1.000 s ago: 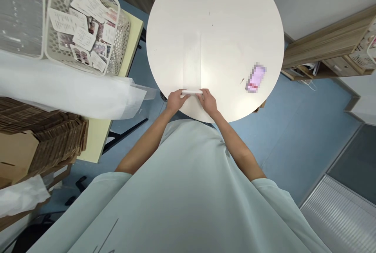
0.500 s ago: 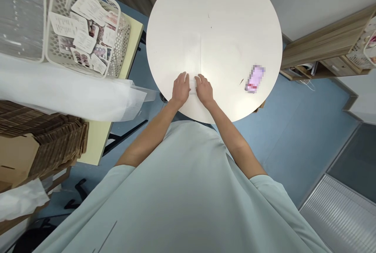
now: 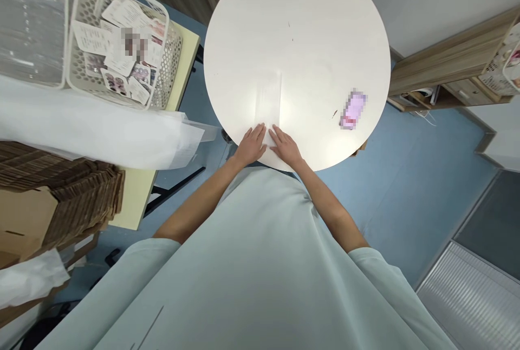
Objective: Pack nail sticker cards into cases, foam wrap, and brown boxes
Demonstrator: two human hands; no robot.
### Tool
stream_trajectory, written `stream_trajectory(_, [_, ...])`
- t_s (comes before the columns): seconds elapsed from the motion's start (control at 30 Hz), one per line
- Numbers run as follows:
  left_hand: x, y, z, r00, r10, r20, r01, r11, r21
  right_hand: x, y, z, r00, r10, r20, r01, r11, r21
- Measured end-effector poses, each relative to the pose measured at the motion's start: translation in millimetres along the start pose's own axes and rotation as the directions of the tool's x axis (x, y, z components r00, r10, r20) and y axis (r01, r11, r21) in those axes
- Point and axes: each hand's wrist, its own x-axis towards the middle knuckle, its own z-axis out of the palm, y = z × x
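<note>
A thin, translucent strip of plastic film (image 3: 268, 98) lies lengthwise in front of me on the round white table (image 3: 325, 25). My left hand (image 3: 252, 146) rests on the strip's near left corner, fingers stretched out and pointing inward. Opposite it, my right hand (image 3: 285, 147) lies over the near right corner, its fingers also extended. Both sets of fingertips almost meet at the middle of the film, close to the table's front edge. The strip's near end is partly hidden under the hands.
A blurred purple object (image 3: 353, 109) lies at the table's right. To the left, a side table (image 3: 134, 198) bears a white basket (image 3: 162, 68) of printed cards, a white film roll (image 3: 101, 136) and stacked flat cardboard (image 3: 81, 203). A wooden cabinet (image 3: 439, 71) stands at right.
Both hands have moved toward my body, and the film strip has slid the same way. The fingers, bent at its near end before, now lie flatter and more stretched.
</note>
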Motion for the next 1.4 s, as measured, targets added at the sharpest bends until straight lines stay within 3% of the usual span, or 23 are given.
stream_trajectory(0.1, [-14,0,8,0.999,-0.006,0.032,0.006,1.0,-0.009,-16,-2,8,1.0,-0.018,0.005,0.018,1.0,0.0])
stream_trajectory(0.23, [-11,-8,4,0.998,-0.065,0.026,0.066,0.997,-0.051,-18,-1,3,1.0,-0.025,-0.009,0.025,1.0,0.009])
stream_trajectory(0.4, [8,-10,-13,0.977,-0.208,-0.042,0.196,0.962,-0.191,-2,-6,-8,0.99,0.123,-0.076,-0.118,0.991,0.061])
stream_trajectory(0.57, [34,0,-25,0.842,-0.536,-0.064,0.513,0.832,-0.211,23,-11,-18,0.928,0.352,-0.118,-0.332,0.93,0.16])
stream_trajectory(0.73, [55,3,-29,0.793,-0.601,-0.098,0.57,0.789,-0.228,52,-8,-20,0.855,0.508,-0.106,-0.464,0.841,0.278])
stream_trajectory(0.83, [63,7,-32,0.767,-0.633,-0.103,0.603,0.766,-0.222,65,-10,-24,0.832,0.533,-0.153,-0.481,0.831,0.278])
stream_trajectory(0.9, [66,10,-35,0.779,-0.61,-0.144,0.582,0.789,-0.197,70,-11,-29,0.856,0.477,-0.201,-0.434,0.873,0.225])
stream_trajectory(1.0, [70,11,-37,0.872,-0.454,-0.183,0.436,0.89,-0.132,75,-11,-41,0.921,0.334,-0.202,-0.312,0.941,0.132])
stream_trajectory(1.13, [72,3,-40,0.966,-0.249,-0.069,0.245,0.968,-0.054,75,-6,-52,0.976,0.199,-0.094,-0.191,0.978,0.085])
stream_trajectory(1.27, [59,-4,-38,0.991,-0.127,-0.043,0.127,0.992,-0.004,59,-4,-46,0.991,0.113,-0.07,-0.11,0.993,0.039])
stream_trajectory(1.4, [26,0,-27,0.998,-0.062,0.032,0.062,0.998,0.011,28,-11,-25,0.996,0.089,-0.028,-0.089,0.996,0.016])
